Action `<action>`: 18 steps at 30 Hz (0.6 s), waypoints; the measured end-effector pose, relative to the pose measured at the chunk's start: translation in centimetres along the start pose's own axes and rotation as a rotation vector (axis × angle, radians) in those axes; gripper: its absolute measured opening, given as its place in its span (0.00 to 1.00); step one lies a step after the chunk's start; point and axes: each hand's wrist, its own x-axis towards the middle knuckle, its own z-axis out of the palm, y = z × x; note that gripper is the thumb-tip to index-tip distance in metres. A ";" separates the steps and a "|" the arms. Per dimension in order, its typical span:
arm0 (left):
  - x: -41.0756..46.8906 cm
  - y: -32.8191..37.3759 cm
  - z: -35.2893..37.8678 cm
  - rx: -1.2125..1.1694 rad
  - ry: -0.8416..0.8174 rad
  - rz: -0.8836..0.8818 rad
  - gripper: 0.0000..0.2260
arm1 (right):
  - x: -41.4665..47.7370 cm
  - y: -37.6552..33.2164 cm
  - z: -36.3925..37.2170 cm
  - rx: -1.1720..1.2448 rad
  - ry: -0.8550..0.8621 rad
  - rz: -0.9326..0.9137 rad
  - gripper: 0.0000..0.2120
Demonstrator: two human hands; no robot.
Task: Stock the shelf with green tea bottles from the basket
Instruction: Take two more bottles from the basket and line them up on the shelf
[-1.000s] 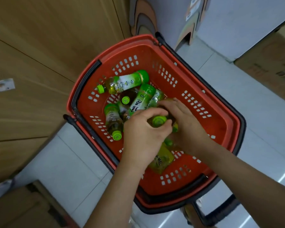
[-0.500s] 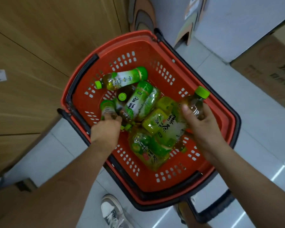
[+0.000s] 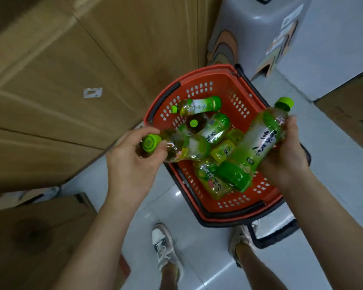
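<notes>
A red plastic basket [image 3: 235, 208] with black handles stands on the floor and holds several green tea bottles [image 3: 199, 106] lying in a pile. My left hand [image 3: 130, 164] grips one green tea bottle [image 3: 184, 147] by its neck, green cap toward me, above the basket's left rim. My right hand [image 3: 285, 155] holds a second green tea bottle [image 3: 258, 141] by its body, tilted with its cap up and to the right, over the basket's right side.
Wooden panels [image 3: 61, 70] rise on the left and a brown cardboard box [image 3: 36, 237] sits at lower left. Grey stools [image 3: 260, 38] and another box [image 3: 352, 109] stand behind and right. My two shoes [image 3: 164, 245] are on the pale tile floor.
Both hands have risen out of the basket, each with a bottle. The left hand took hold of a bottle from the basket's left side; the view has pulled back.
</notes>
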 end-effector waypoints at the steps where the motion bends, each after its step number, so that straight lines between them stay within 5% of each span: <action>1: -1.2 1.4 -2.0 0.001 0.035 0.006 0.08 | -1.5 -0.1 1.1 0.010 -0.012 0.005 0.43; 10: -8.7 8.1 -18.2 0.403 0.243 0.342 0.10 | -17.5 3.0 11.0 -0.208 -0.378 0.080 0.30; 12: -9.8 7.6 -22.4 0.380 0.279 0.347 0.10 | -20.4 5.0 13.1 -0.266 -0.396 0.008 0.34; 18: -12.3 4.3 -34.1 0.480 0.310 0.355 0.10 | -27.9 11.9 21.4 -0.695 -0.466 -0.382 0.20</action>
